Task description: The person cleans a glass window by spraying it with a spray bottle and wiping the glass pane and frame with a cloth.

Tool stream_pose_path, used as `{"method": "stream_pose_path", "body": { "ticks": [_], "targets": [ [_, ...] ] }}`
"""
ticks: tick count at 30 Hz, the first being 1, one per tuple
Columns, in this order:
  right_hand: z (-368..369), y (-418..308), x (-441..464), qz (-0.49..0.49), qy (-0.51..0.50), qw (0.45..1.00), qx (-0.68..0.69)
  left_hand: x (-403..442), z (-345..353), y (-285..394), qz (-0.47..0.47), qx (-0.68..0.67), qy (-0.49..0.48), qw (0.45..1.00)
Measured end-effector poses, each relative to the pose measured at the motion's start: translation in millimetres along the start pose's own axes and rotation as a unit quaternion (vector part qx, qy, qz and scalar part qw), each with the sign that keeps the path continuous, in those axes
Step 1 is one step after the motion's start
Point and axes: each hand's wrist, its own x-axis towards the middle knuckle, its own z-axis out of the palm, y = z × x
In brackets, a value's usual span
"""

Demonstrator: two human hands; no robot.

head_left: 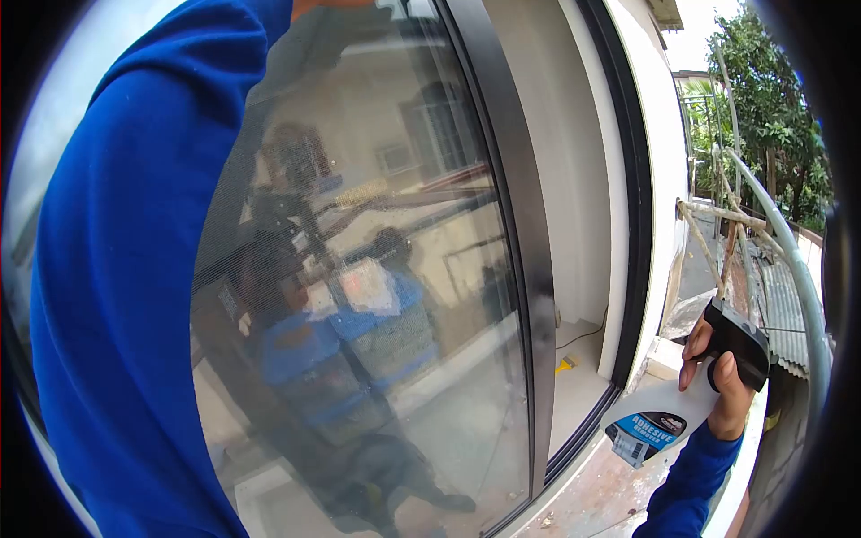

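Observation:
On the right, my right hand [725,384] is wrapped round the neck of a spray bottle [662,414] labelled adhesive remover, with a black trigger head [743,345]. The bottle is tilted, in front of the ledge. A blue sleeve [134,224] reaches up along the left side. Only a small part of my left hand [336,4] shows at the top edge, by the upper part of the glass panel [359,269]; its fingers are out of sight. The glass carries reflections and specks.
The dark door frame [529,269] stands beside an opening, with a yellow tool [566,363] on the floor inside. Outside at right are wooden poles [722,213], a curved metal pipe [798,260], corrugated sheeting [783,309] and trees [776,108].

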Motion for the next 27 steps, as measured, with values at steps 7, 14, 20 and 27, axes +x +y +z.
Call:
{"method": "stream_pose_path", "body": {
  "ticks": [7, 14, 20, 27],
  "targets": [
    [8, -14, 5, 0.001, 0.013, 0.999, 0.035, -38, -90, 219, 0.034, -0.176, -0.090, 0.980],
    [-1, -3, 3, -0.009, -0.013, 0.998, 0.064, -100, -89, 317, 0.199, -0.323, -0.152, 0.913],
    [6, -16, 10, 0.022, -0.033, 0.997, 0.061, -118, -50, 55, -0.122, -0.114, 0.067, 0.984],
    [8, -13, 11, 0.016, -0.039, 0.997, 0.063, -232, -103, 69, -0.185, -0.114, -0.005, 0.976]
  ]
}}
